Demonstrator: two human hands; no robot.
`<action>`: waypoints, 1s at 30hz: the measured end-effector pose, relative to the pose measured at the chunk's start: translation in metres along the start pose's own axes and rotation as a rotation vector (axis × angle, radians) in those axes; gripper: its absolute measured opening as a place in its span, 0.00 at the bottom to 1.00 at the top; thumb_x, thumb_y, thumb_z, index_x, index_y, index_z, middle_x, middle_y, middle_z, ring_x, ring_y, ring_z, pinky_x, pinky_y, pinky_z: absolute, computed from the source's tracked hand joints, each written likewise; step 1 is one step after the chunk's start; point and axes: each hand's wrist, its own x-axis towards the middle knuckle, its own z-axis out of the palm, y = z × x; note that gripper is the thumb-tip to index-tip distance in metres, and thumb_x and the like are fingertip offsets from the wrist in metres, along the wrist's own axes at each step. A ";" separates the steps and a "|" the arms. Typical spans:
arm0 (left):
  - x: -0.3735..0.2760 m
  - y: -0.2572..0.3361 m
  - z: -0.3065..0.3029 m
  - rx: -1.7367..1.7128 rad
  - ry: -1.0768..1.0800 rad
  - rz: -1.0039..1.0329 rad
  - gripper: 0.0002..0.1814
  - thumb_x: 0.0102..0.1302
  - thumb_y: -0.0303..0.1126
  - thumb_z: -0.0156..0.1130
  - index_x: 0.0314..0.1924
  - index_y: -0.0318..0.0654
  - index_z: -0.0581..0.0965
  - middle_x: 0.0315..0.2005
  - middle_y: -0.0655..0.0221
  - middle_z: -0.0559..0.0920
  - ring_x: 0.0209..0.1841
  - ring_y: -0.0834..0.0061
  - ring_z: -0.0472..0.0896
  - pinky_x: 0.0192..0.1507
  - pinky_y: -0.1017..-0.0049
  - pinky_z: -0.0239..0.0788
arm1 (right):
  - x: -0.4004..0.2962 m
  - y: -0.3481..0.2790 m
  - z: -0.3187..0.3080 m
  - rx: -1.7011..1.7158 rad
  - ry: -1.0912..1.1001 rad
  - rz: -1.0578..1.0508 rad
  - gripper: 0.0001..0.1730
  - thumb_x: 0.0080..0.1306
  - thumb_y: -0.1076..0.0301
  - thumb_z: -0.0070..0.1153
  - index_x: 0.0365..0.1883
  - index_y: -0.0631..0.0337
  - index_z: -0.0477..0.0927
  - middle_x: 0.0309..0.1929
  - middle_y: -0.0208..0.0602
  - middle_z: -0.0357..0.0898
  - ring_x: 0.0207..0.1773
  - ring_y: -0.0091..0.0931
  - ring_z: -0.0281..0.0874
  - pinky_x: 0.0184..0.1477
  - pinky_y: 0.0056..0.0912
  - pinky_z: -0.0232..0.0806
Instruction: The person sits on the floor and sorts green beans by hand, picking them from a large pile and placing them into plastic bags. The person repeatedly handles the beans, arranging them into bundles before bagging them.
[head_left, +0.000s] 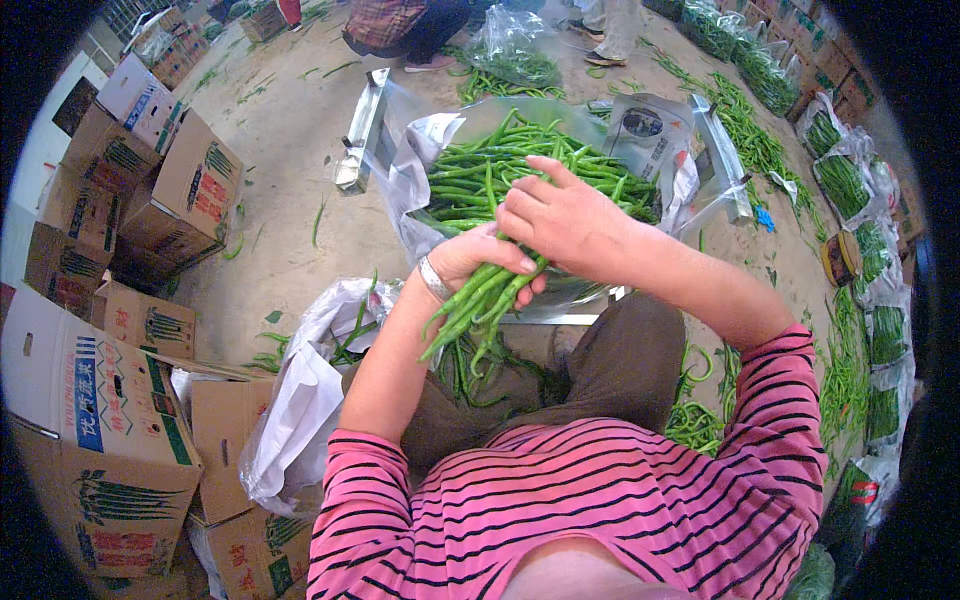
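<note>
A bunch of long green chili peppers lies in my left hand, thumb over the top and fingertips showing underneath. My right hand is at the far end of that bunch, its fingers bent around the upper ends of a few peppers. Just beyond both hands, a heap of green peppers fills a clear plastic bag lined with printed paper. Metal bars of a frame hold the bag at its left and right. Loose peppers lie at my lap, partly hidden by the bunch.
Printed cardboard boxes stand along the left. A paper-lined plastic bag sits by my left leg. Loose peppers lie on the floor at my right, and bagged peppers line the right side. A crouching person is ahead, near another pepper bag.
</note>
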 end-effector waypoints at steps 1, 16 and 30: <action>0.000 0.004 0.000 -0.020 0.008 0.008 0.18 0.54 0.31 0.64 0.45 0.32 0.74 0.30 0.56 0.82 0.26 0.70 0.82 0.27 0.73 0.77 | 0.001 0.005 0.000 0.022 -0.036 0.015 0.16 0.56 0.65 0.55 0.44 0.57 0.73 0.42 0.33 0.73 0.53 0.34 0.72 0.59 0.41 0.60; 0.077 0.080 -0.100 -0.361 0.363 0.218 0.35 0.70 0.54 0.46 0.58 0.23 0.66 0.55 0.43 0.71 0.58 0.49 0.71 0.61 0.52 0.64 | 0.009 0.142 0.052 0.241 0.087 0.602 0.32 0.48 0.67 0.61 0.54 0.57 0.71 0.41 0.52 0.75 0.47 0.47 0.75 0.49 0.46 0.69; 0.155 0.124 -0.177 -0.342 1.094 0.423 0.46 0.62 0.62 0.52 0.71 0.40 0.54 0.69 0.54 0.58 0.70 0.58 0.55 0.69 0.55 0.41 | 0.017 0.189 0.155 0.030 -0.368 0.626 0.28 0.51 0.66 0.62 0.53 0.53 0.72 0.45 0.49 0.74 0.49 0.45 0.76 0.48 0.50 0.71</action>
